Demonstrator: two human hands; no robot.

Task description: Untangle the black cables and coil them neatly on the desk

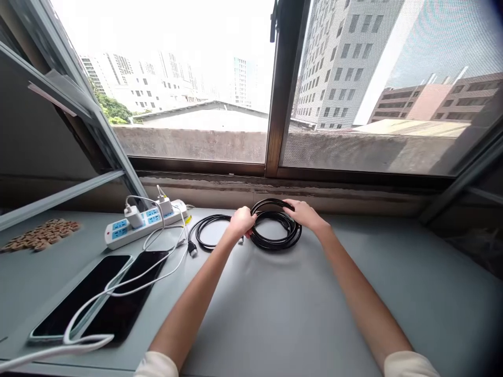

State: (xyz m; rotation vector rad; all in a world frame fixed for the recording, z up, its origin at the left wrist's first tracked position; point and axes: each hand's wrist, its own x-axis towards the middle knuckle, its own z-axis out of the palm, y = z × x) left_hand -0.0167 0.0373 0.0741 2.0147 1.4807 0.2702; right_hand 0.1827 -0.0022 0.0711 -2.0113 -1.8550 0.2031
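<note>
A coil of black cable [275, 242] lies on the grey table [283, 314] near the window sill. My left hand [240, 222] is closed round the coil's left side. My right hand [304, 213] grips the coil's upper right part, fingers curled over the strands. A smaller loop of the same black cable [206, 230] trails to the left and ends in a black plug [192, 249].
A white and blue power strip [143, 226] with two white chargers sits at the left. White cables run from it to two dark phones [100, 301] lying flat. Small brown pieces [41, 234] lie at the far left. The window frame [281, 99] stands behind.
</note>
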